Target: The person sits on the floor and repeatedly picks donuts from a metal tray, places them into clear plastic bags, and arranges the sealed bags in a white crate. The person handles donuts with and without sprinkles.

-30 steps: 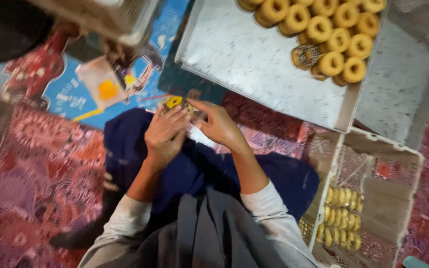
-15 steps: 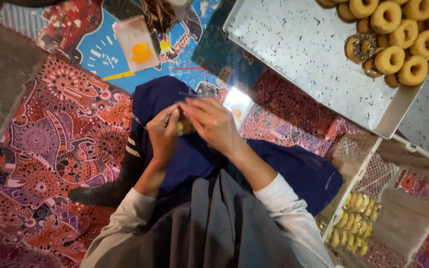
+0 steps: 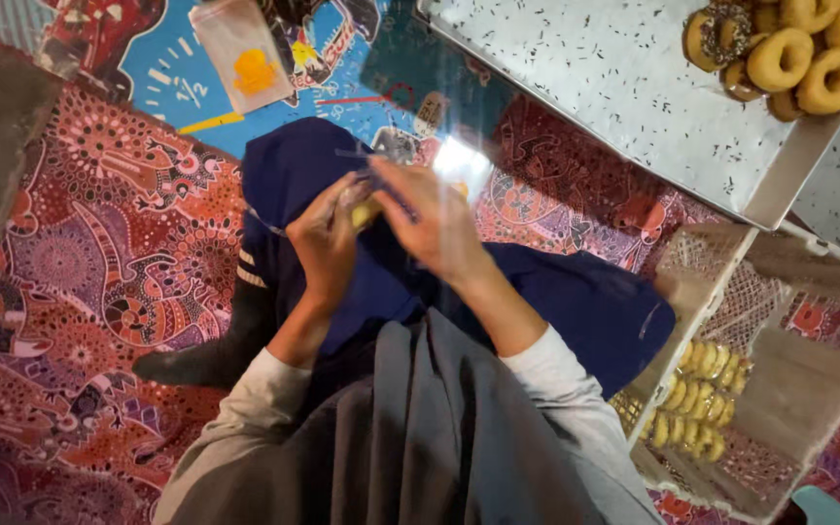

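Over my lap in dark blue trousers, my left hand [image 3: 326, 236] and my right hand [image 3: 432, 220] meet on a small yellow doughnut in a clear plastic wrapper [image 3: 367, 209]. The left hand pinches the wrapper from the left and the right hand's fingers close on it from the right. A shiny flap of the wrapper [image 3: 461, 156] sticks out beyond the right hand. Motion blur hides the fingertips.
A metal tray [image 3: 624, 87] at the upper right carries ring doughnuts [image 3: 799, 49] at its far corner. A white plastic crate [image 3: 780, 389] at the lower right holds packed doughnuts [image 3: 697, 403]. A clear bag [image 3: 245, 53] lies on the patterned mat [image 3: 89, 243].
The view has shifted, so the tray and crate slid toward the right. Both hands stay together on the wrapped doughnut, and the clear wrapper flap now shows beyond the right hand.
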